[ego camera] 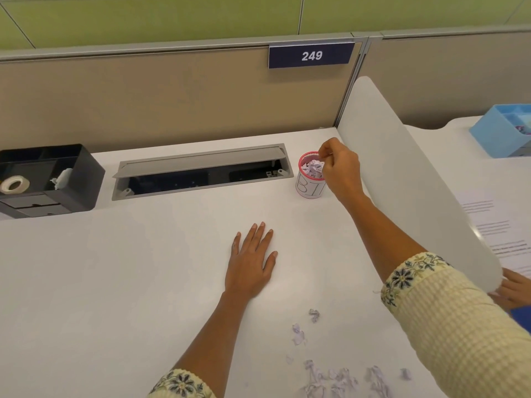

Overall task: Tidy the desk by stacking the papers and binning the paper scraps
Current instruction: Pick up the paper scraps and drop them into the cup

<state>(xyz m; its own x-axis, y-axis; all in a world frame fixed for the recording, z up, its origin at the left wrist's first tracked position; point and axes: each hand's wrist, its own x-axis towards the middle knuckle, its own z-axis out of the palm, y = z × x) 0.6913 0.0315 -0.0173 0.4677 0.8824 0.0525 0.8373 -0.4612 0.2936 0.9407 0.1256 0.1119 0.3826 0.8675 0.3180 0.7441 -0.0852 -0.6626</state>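
I'm binning scraps: fingers of my right hand (340, 168) are pinched over the bin (309, 191), holding something or not I cannot tell, my left hand (251, 259) lies open on the tabletop (115, 282), and next I should probably gather the scraps (339, 377) nearest me.

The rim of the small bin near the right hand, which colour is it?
The rim is pink; the head view shows it best.

Your sleeves: pale yellow, waffle-textured weave on right sleeve (465, 334). Right cuff (408, 277) and left cuff (181, 384) embroidered with dark blue flowers, green leaves. Forearms, left hand (250, 265), right hand (340, 172) bare.
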